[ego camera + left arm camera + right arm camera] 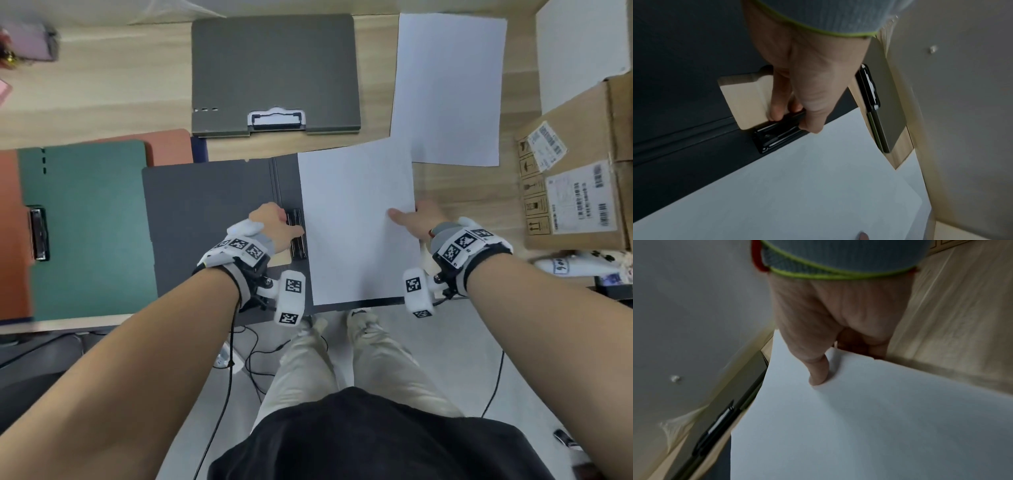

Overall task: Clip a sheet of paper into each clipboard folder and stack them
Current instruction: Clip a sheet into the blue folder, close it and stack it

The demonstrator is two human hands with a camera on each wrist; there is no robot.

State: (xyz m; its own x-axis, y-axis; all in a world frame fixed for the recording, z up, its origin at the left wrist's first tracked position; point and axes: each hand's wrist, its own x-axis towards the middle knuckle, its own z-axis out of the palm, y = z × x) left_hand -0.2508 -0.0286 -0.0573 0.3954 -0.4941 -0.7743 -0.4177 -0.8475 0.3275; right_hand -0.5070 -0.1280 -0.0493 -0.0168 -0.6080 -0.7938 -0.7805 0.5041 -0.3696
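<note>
Spanning the worktop [102,102] front edge, open dark clipboard folder [212,205], near corner overhanging. Beside: green folder [89,226] left, grey folder [274,72] behind, bare wood right. Lying on its right half, paper sheet [356,219]. Pinching sheet's right edge, right hand [419,219], thumb on top. Curled around black clip [777,134], left hand [270,222] fingers [777,104].

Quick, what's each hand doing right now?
Left hand: gripping the black clip of the open dark grey folder.
Right hand: pinching the sheet of paper at its edge.
</note>
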